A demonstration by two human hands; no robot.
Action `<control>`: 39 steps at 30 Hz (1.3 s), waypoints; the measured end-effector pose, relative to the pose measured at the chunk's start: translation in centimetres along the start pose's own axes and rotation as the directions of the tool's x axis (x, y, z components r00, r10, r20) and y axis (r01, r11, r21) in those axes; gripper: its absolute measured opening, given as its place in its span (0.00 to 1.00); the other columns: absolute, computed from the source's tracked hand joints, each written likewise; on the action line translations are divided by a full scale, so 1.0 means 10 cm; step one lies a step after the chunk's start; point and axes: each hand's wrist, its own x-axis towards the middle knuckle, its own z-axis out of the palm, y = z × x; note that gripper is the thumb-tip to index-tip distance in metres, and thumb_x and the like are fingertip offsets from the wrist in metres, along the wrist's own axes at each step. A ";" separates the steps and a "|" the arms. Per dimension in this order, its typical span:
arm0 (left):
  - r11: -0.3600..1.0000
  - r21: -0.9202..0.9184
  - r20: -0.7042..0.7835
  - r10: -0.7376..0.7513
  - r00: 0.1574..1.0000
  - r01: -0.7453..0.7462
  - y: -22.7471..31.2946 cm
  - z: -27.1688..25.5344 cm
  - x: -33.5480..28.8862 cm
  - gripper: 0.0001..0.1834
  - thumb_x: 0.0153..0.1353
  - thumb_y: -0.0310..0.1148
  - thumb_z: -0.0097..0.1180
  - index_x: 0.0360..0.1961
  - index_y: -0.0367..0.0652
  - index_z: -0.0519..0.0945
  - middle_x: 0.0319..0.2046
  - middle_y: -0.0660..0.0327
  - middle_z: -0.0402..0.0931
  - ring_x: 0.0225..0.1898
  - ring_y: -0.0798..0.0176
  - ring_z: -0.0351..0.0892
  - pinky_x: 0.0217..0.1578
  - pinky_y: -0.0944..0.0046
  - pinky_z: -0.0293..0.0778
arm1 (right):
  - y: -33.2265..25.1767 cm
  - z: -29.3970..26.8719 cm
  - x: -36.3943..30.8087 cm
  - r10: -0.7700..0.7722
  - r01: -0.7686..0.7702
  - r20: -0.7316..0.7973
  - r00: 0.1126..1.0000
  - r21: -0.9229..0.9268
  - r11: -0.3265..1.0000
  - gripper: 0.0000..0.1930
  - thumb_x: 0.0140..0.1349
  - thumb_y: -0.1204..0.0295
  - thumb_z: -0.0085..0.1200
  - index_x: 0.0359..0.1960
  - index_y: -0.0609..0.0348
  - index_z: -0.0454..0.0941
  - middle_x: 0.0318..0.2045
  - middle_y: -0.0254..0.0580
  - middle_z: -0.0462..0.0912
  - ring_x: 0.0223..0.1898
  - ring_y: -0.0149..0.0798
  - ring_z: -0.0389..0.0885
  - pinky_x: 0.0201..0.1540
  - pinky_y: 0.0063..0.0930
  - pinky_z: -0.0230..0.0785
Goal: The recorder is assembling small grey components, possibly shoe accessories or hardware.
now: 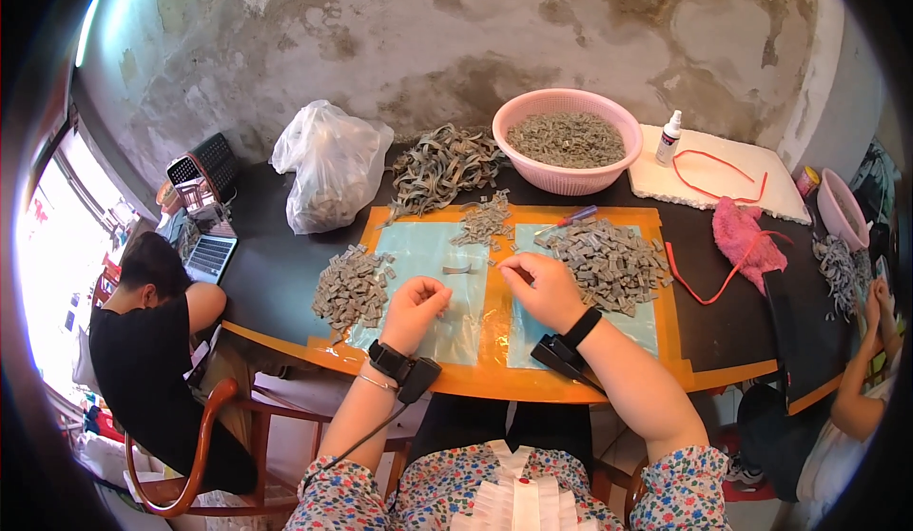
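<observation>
My left hand [416, 312] is closed over the blue sheet [428, 341], its fingers curled and thumb pressed in; anything inside is hidden. To its right, my right hand [544, 290] pinches with thumb and forefinger, and what it grips is too small to make out. A short grey strip [457, 270] lies on the sheet between and beyond my hands. Beside my left hand is a heap of small grey pieces [352, 286]. Another heap of grey pieces [609, 263] lies just right of my right hand, and a smaller pile [483, 219] sits farther back.
Behind are a knotted white plastic bag [328, 170], a tangle of long grey strips [442, 170] and a pink basket [566, 181] of grey pieces. A screwdriver [577, 215], spray bottle [670, 138], foam board [732, 174] and pink cloth [747, 241] lie rightward. People sit at both sides.
</observation>
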 end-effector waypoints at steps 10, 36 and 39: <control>0.992 -0.106 -0.088 0.056 0.995 -0.066 -0.11 -0.07 0.01 0.06 0.56 0.28 0.56 0.30 0.37 0.73 0.23 0.64 0.74 0.24 0.73 0.71 0.29 0.74 0.67 | 0.05 0.08 0.00 -0.087 0.086 0.008 0.996 0.075 0.993 0.07 0.56 0.70 0.51 0.32 0.60 0.77 0.23 0.45 0.77 0.25 0.42 0.76 0.29 0.30 0.67; 0.994 -0.097 -0.100 0.043 0.994 -0.052 -0.08 -0.05 -0.04 0.03 0.58 0.26 0.53 0.30 0.38 0.72 0.24 0.64 0.72 0.26 0.71 0.69 0.30 0.73 0.65 | 0.10 0.18 -0.05 -0.065 0.084 -0.089 0.994 0.227 0.970 0.08 0.58 0.72 0.52 0.35 0.63 0.77 0.23 0.37 0.77 0.23 0.26 0.72 0.27 0.20 0.66; 0.984 -0.168 -0.077 0.050 0.996 -0.062 -0.02 -0.06 -0.04 0.07 0.58 0.32 0.55 0.29 0.40 0.73 0.23 0.65 0.73 0.26 0.73 0.69 0.30 0.74 0.64 | -0.01 0.16 0.03 -0.080 0.095 -0.076 0.994 0.224 0.970 0.08 0.58 0.72 0.52 0.35 0.64 0.77 0.24 0.37 0.79 0.24 0.25 0.74 0.29 0.19 0.67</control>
